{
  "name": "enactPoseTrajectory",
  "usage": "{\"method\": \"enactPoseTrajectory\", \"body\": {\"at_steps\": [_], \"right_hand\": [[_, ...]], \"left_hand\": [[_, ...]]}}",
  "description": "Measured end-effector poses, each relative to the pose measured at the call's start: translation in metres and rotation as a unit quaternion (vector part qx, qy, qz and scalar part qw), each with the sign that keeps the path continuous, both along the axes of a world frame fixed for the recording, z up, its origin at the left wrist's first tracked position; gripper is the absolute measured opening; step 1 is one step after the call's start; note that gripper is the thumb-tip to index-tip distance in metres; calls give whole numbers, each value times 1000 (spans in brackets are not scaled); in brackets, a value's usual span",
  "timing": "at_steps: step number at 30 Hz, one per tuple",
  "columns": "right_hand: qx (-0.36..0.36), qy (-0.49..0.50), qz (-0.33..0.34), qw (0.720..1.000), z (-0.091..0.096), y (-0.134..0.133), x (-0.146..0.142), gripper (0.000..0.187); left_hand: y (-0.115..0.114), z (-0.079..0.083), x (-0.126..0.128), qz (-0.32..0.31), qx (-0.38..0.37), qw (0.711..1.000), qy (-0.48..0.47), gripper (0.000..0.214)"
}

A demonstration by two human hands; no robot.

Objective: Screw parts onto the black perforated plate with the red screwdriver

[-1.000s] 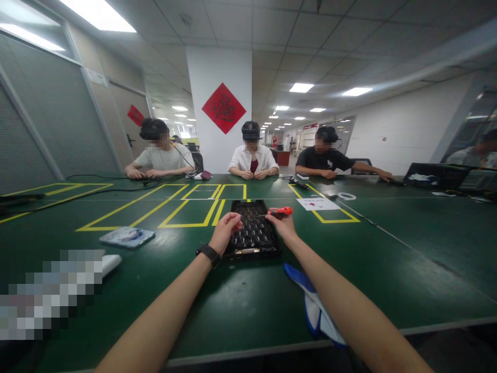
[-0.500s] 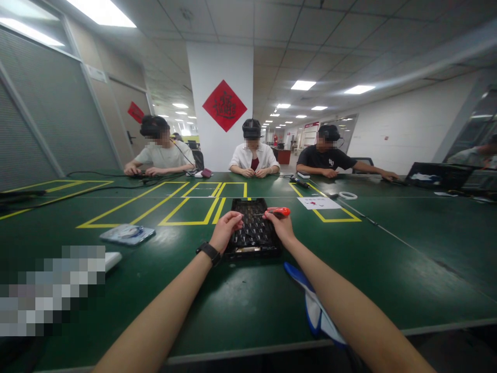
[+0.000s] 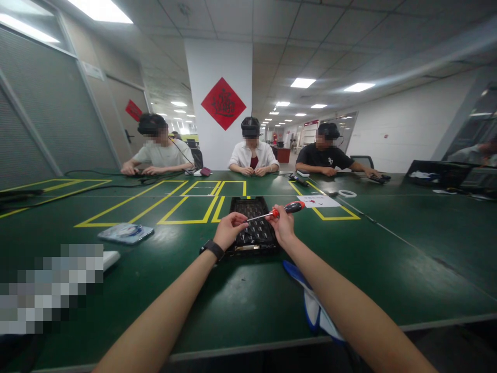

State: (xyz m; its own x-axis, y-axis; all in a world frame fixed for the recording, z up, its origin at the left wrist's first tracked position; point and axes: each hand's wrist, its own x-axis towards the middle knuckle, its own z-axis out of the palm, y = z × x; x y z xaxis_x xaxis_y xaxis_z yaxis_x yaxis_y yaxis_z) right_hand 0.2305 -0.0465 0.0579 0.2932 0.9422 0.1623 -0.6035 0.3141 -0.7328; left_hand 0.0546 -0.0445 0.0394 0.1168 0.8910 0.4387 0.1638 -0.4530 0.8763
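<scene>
A screwdriver (image 3: 292, 207) with a red-and-black handle lies almost level, its metal shaft pointing left. My right hand (image 3: 283, 226) is closed round the front part of the handle. At the shaft's tip, the thumb and fingers of my left hand (image 3: 228, 231) are pinched together; whatever they hold is too small to make out. Below both hands a black rectangular case (image 3: 254, 253) rests on the green table, with rows of small shiny parts inside. My wrists partly cover its sides.
Blue-and-white gloves (image 3: 312, 305) lie by my right forearm. A flat light-blue packet (image 3: 126, 233) is on the left, above a blurred white object (image 3: 111, 259). Beyond the case are yellow tape lines, a paper sheet (image 3: 318, 201) and a tape roll (image 3: 347, 193). Three people sit opposite.
The screwdriver has swung so its handle points further right and up, its shaft now clearly showing. Its tip meets my left fingertips. Opposite right, a person's hand has drawn back with a dark object.
</scene>
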Motion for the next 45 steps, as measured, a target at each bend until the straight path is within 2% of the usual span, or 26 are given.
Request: {"method": "enactPoseTrajectory", "body": {"at_steps": [15,25,34,37,41,45], "right_hand": [[-14,1,-28,999,1,-3,-2,14],[27,-27,-60,997,-1,-3,-5,17],[12,-24,-78,997,-6,1,-3,18],[28,-66,-101,992,-4,-1,-4,16],[70,-186,-140,970,3,-12,-6,15],[116,-275,-112,948,10,-28,-12,17]], "left_hand": [[-5,1,5,-91,-63,992,-63,32],[-11,4,8,-84,12,996,35,41],[-14,5,8,-95,10,994,55,45],[-14,3,8,-82,31,994,70,45],[-12,1,7,-79,49,992,86,47],[-12,0,7,-96,40,991,88,49]]}}
